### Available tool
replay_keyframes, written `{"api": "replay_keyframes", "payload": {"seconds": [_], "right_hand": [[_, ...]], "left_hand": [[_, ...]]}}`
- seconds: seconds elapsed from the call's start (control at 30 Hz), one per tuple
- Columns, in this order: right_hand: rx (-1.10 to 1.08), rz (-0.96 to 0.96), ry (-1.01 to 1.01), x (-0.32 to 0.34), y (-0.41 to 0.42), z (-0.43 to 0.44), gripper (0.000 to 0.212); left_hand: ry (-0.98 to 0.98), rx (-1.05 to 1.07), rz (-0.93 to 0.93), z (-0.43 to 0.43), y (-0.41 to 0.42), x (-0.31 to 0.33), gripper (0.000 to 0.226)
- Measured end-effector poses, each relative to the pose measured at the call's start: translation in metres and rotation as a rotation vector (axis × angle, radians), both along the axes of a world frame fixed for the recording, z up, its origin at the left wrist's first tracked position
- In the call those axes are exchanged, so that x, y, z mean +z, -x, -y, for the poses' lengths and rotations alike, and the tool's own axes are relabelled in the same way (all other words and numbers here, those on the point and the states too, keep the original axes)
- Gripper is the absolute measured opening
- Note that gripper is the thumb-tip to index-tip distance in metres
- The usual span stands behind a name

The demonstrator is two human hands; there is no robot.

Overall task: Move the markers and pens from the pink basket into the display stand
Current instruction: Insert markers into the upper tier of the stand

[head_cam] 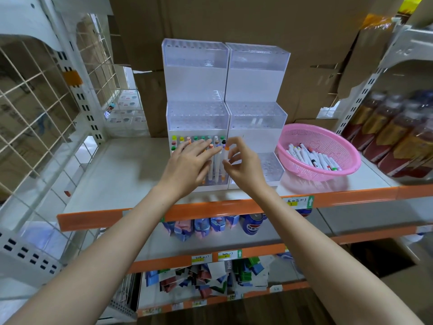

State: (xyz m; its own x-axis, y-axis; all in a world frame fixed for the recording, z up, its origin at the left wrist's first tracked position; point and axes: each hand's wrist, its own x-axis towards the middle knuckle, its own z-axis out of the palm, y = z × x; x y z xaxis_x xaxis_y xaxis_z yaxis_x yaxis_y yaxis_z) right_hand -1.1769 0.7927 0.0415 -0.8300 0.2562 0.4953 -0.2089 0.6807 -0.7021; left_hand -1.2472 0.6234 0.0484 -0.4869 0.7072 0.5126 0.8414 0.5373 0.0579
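Two clear, stepped display stands [197, 114] stand side by side on the shelf. The bottom tier of the left one holds several upright markers with coloured caps [185, 138]. My left hand [189, 161] lies over those caps with straight fingers. My right hand [244, 161] is beside it, thumb and curled fingers pinching a white marker with an orange cap [226, 150] that stands at the tier's right edge. The pink basket [351, 161] sits to the right of the stands. Several white markers [311, 158] lie in it.
Brown bottles [398, 132] line the shelf right of the basket. A wire grid panel [35, 102] closes the left side. Cardboard boxes [234, 19] stand behind the stands. The shelf has an orange front edge [210, 210], with packaged goods and cans below.
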Motion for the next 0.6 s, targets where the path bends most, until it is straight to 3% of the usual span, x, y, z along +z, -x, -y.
{"api": "replay_keyframes", "payload": {"seconds": [0.2, 0.4, 0.6], "right_hand": [[-0.011, 0.039, -0.007, -0.007, 0.001, -0.001, 0.027], [-0.052, -0.083, -0.063, -0.009, 0.002, -0.003, 0.005], [-0.078, -0.073, -0.13, -0.005, 0.003, -0.006, 0.009]], "left_hand": [[0.005, 0.004, 0.01, -0.001, 0.0, 0.0, 0.049], [0.012, 0.007, 0.011, -0.001, 0.0, 0.001, 0.049], [0.011, 0.017, 0.031, -0.002, 0.0, 0.003, 0.046]]}}
